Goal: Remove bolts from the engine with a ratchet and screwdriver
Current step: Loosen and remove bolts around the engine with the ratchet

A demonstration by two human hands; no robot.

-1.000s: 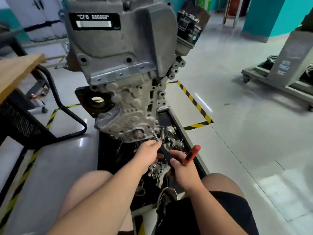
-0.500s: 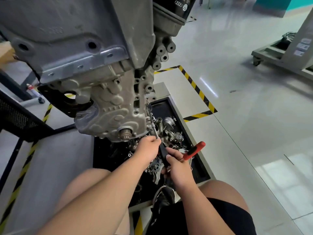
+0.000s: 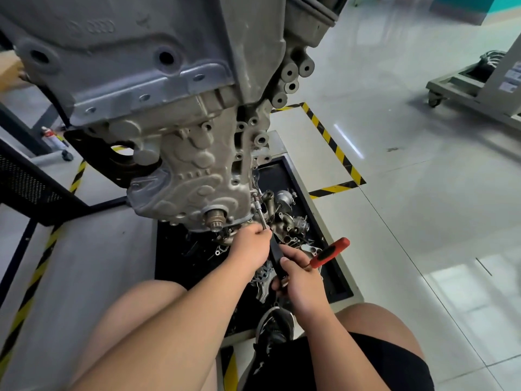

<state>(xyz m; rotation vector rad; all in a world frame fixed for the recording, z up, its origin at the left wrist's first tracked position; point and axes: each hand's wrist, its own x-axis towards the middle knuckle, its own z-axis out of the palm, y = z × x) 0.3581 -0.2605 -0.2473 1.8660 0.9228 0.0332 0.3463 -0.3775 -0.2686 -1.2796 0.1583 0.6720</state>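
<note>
A grey engine [image 3: 180,114] hangs over a black tray [image 3: 335,275] of loose metal parts. A screwdriver's thin steel shaft [image 3: 258,207] runs up to the engine's lower right edge, its tip at a bolt [image 3: 255,193] there. My left hand [image 3: 251,244] grips the shaft low down, near the handle. My right hand [image 3: 298,277] grips the black screwdriver handle [image 3: 276,256] and also holds a red-and-black ratchet handle [image 3: 331,251] that sticks out to the right. The ratchet's head is hidden by my fingers.
A crank stub [image 3: 215,217] sticks out left of my left hand. Yellow-black floor tape [image 3: 332,142] marks the bay. A black mesh stand [image 3: 31,187] is at left, a wheeled cart [image 3: 476,88] at far right. My shoe [image 3: 275,325] rests at the tray's near edge.
My head has moved closer and lower, so the engine fills more of the view. The screwdriver shaft has risen toward the engine's right edge. Both hands keep their hold.
</note>
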